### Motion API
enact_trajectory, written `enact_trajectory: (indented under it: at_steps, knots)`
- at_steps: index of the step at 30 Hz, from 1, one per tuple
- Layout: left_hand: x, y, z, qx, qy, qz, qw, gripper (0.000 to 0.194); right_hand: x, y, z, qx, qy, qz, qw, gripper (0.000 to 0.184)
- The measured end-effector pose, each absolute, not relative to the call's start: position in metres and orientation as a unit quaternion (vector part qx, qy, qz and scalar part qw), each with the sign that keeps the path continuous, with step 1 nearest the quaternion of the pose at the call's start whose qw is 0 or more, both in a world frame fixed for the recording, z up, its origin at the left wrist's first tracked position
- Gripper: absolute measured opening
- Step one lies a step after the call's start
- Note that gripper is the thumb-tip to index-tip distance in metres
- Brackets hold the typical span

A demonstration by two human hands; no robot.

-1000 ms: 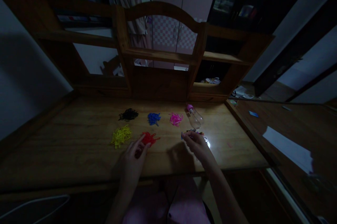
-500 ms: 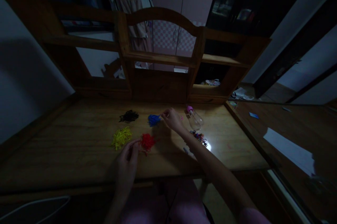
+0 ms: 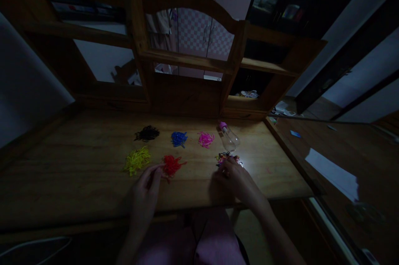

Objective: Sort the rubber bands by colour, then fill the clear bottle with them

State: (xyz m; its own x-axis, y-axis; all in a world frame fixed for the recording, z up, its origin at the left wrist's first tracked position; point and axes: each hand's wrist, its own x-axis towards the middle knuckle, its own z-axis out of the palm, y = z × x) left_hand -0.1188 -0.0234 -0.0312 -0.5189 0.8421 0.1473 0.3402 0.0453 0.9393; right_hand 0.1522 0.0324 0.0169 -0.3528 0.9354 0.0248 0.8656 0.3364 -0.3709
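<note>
At the bottom centre is pink clothing point(image 3: 218, 244) on the person's lap, below the front edge of a pale wooden desk point(image 3: 93, 190). In the lower left-centre, the left hand point(image 3: 148, 186) has its thumb and fingers drawn in narrowly at the left edge of a loose pile of thin red strands point(image 3: 172, 166); whether a strand is pinched cannot be told. Right of centre, the right hand point(image 3: 235, 180) bends its fingers down at the near side of a tangled heap of multicoloured strands point(image 3: 229, 157); the fingertips are too dark to tell what they hold.

Left of the red pile lies a spread pile of bright yellow strands point(image 3: 137, 160). Farther up the frame, from left to right, run a pile of black strands point(image 3: 147, 133), a compact pile of blue strands point(image 3: 178, 139), a pile of pink strands point(image 3: 206, 139) and a clear, rounded bottle with a pink top point(image 3: 230, 139), lying just beyond the multicoloured heap. At the right of the frame, a white sheet point(image 3: 332, 173) lies on a brown surface, with a small blue card point(image 3: 295, 133) beyond it. A brown wooden shelf unit point(image 3: 187, 94) rises behind the piles; through its arched opening, pale pink cupboard doors point(image 3: 196, 32) show in the upper centre.
</note>
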Motion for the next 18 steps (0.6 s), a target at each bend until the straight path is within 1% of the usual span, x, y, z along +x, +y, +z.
enact_trajectory:
  at_steps: [5,7,10,12,18]
  knots:
    - [-0.122,-0.025,-0.036,0.441,0.678,0.528,0.26,0.036,0.144,0.029,0.007,-0.571,-0.811,0.101,0.074,0.004]
    - [-0.122,-0.026,-0.036,0.443,0.678,0.523,0.266,0.035,0.149,0.035,0.01,-0.567,-0.813,0.102,0.088,0.005]
    - [-0.122,-0.026,-0.036,0.446,0.678,0.515,0.277,0.035,0.161,0.045,0.019,-0.566,-0.806,0.115,0.131,0.006]
    - [-0.122,-0.026,-0.036,0.446,0.675,0.518,0.28,0.035,0.169,0.051,0.023,-0.557,-0.81,0.119,0.138,0.006]
    - [-0.122,-0.025,-0.036,0.447,0.673,0.513,0.29,0.034,0.172,0.057,0.011,-0.52,-0.843,0.104,0.085,0.007]
